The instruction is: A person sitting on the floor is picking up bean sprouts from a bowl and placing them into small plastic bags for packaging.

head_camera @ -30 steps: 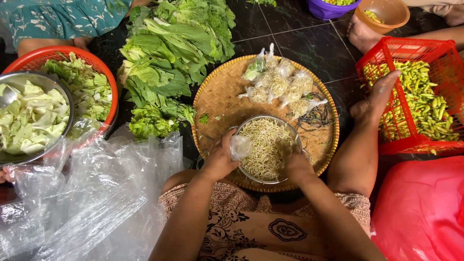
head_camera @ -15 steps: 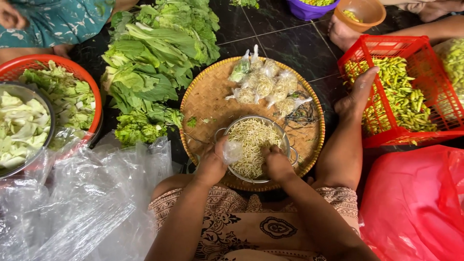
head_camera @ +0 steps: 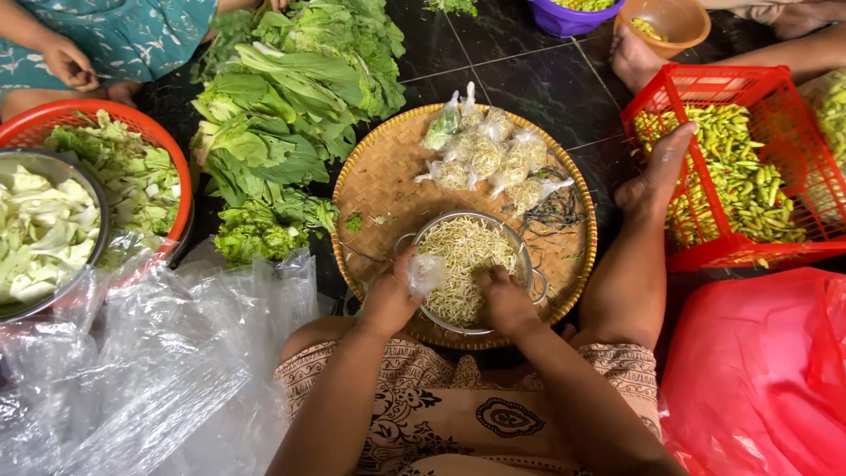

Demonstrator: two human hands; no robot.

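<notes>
A metal bowl (head_camera: 527, 256) full of pale bean sprouts (head_camera: 463, 256) stands on a round woven bamboo tray (head_camera: 379, 181) in front of my knees. My left hand (head_camera: 392, 298) holds a small clear plastic bag (head_camera: 426, 271) at the bowl's left rim. My right hand (head_camera: 502, 298) reaches into the sprouts at the near side of the bowl, fingers closed around some of them. Several filled and tied sprout bags (head_camera: 485, 159) lie at the tray's far side, next to a bunch of dark rubber bands (head_camera: 555, 210).
A heap of leafy greens (head_camera: 282, 115) lies left of the tray. At far left, a red basin of cut leaves (head_camera: 123, 167) and a metal bowl of cabbage (head_camera: 40, 234). Clear plastic sheets (head_camera: 150, 370) near left. Red crate of green chillies (head_camera: 740, 167) right, red bag (head_camera: 758, 379), another person's hand (head_camera: 66, 62).
The view shifted a little as my head moved. My hands stayed at the bowl, the left keeping the bag at the rim, the right working in the sprouts.
</notes>
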